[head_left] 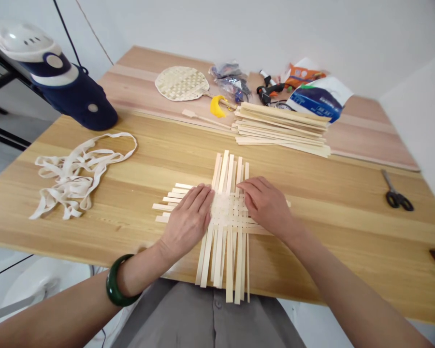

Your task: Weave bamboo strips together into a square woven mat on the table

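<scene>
A partly woven mat [223,210] of pale flat strips, probably bamboo or wood, lies on the table before me. Loose strip ends stick out on its sides, several reaching over the table's front edge. My left hand [192,215] rests flat on the mat's left part, fingers stretched and held together. At the upper right of the weave, my right hand [266,203] has its fingers bent and pinches at a thin upright strip [246,173]. The strip's part between the fingertips is hidden, as are the crosswise strips beneath both hands.
Cream ribbon [72,176] and a big blue bottle [76,92] stand left. A stack of strips [281,126], a round woven fan [182,83], a yellow item [217,106], a glue gun [270,92] and a blue pack [315,101] lie behind. Scissors [397,193] lie right.
</scene>
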A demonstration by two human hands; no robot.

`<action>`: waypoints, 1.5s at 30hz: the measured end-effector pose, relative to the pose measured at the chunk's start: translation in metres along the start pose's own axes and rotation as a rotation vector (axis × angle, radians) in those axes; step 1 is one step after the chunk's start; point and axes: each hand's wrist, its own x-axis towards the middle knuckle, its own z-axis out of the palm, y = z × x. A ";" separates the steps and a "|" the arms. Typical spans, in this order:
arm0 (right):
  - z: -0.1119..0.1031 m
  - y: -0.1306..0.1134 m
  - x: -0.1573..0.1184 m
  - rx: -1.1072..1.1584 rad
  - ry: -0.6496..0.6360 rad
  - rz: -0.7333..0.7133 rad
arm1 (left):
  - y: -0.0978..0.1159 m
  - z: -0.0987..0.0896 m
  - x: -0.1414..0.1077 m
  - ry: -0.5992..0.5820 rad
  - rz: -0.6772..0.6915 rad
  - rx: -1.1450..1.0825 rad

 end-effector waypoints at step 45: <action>0.015 -0.019 -0.028 -0.015 0.133 0.205 | 0.000 -0.004 0.004 -0.004 -0.011 -0.024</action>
